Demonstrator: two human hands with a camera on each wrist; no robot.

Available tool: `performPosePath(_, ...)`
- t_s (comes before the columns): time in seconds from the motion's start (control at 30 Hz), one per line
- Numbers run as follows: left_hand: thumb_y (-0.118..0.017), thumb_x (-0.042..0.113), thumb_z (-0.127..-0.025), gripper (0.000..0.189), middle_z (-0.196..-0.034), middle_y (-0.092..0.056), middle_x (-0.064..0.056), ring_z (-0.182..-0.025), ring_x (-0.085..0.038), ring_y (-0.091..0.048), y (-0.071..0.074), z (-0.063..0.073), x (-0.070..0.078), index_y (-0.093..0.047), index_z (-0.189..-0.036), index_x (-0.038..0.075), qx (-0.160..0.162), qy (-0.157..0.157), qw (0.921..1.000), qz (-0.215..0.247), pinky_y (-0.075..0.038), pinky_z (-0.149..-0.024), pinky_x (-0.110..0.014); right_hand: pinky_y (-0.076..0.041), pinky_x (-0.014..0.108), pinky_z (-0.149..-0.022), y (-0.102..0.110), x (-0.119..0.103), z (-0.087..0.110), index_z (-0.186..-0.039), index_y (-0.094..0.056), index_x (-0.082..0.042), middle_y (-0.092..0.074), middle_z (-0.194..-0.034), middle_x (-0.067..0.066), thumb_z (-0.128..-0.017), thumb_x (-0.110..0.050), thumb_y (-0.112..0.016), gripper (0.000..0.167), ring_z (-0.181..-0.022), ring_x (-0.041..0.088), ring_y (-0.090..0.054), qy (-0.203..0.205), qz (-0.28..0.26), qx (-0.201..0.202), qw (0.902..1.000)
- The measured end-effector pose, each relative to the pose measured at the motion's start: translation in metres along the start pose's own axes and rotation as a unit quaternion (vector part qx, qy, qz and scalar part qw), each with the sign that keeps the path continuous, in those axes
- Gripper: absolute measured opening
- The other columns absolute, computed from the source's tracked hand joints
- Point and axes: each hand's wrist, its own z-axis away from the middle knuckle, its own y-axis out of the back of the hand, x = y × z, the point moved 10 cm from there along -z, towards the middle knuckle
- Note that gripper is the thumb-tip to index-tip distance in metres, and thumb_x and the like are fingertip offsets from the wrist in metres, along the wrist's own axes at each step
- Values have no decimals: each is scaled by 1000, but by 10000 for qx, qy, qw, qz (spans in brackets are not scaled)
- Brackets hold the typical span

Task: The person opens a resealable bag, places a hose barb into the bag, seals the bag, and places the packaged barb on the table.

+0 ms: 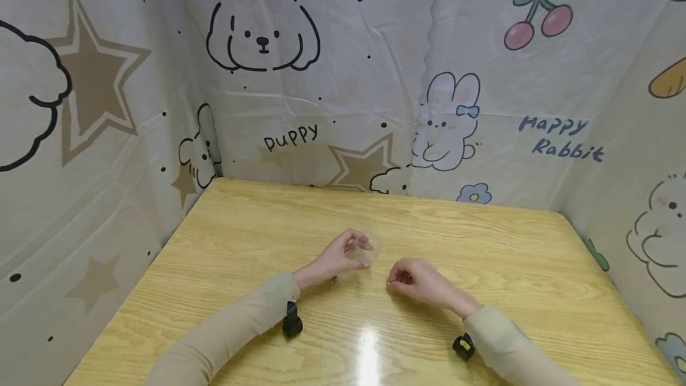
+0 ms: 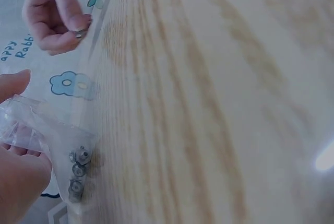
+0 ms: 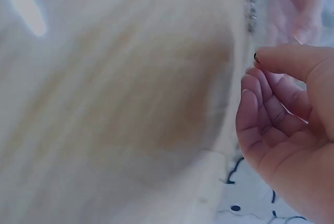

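My left hand holds up a clear plastic bag over the table, its thumb and fingers around the upper part. Several small grey metal pieces, round like nuts, have gathered at the bottom of the bag. To the right of the bag and apart from it, my right hand pinches one small metal piece between thumb and forefinger. In the right wrist view only a dark tip of that piece shows at the thumb. The other right fingers are curled toward the palm.
The wood-grain table lies beneath both hands. A pale printed cloth hangs along its back and sides. Dark wrist cameras sit under the left sleeve and the right sleeve. A bright light reflection lies on the tabletop near the front.
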Motion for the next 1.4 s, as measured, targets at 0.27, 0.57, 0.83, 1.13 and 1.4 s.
performPosePath(0.27, -75, 5, -86, 47, -128, -64, -19, -136, -35, -48, -1, -1, 0, -50, -126, 2, 0, -54, 10000, -18, -28, -123, -51, -54, 17, -64, 40, -3, -8, -87, -68, -11, -70, -82, -1, -91, -9, -70, 4, -73, -1, -59, -159, 149, 528, 9984)
performPosePath(0.57, -73, 6, -88, 46, -129, -63, -19, -139, -35, -45, -2, -1, 0, -49, -126, 1, -64, -65, 10000, 24, -26, -124, -53, -56, 20, -65, 77, -22, -23, -91, -69, -6, -72, -86, 1, -92, -12, -69, 5, -76, 6, -65, 17, 272, 1030, 9943)
performPosePath(0.83, -73, 7, -88, 46, -129, -62, -18, -136, -34, -48, -2, -1, 0, -48, -127, 3, -153, -62, 9998, 109, -27, -123, -53, -57, 20, -67, 80, -44, -41, -93, -69, -8, -72, -88, 0, -91, -11, -71, 4, -78, 8, -66, 214, 369, 953, 9945)
performPosePath(1.13, -70, 5, -90, 45, -133, -60, -22, -134, -36, -49, -4, 1, 3, -46, -129, 1, -289, -177, 9991, 240, -26, -124, -55, -59, 23, -67, 66, -66, -57, -92, -69, -6, -72, -85, 3, -90, -5, -70, 3, -75, 9, -66, 753, 740, 705, 9919)
performPosePath(1.4, -69, 4, -90, 45, -132, -60, -22, -133, -35, -50, -5, 1, 4, -46, -129, 1, -278, -192, 9992, 227, -26, -124, -55, -58, 22, -67, 67, -70, -57, -92, -69, -5, -72, -86, 3, -90, -4, -69, 3, -75, 9, -66, 816, 650, 685, 9922)
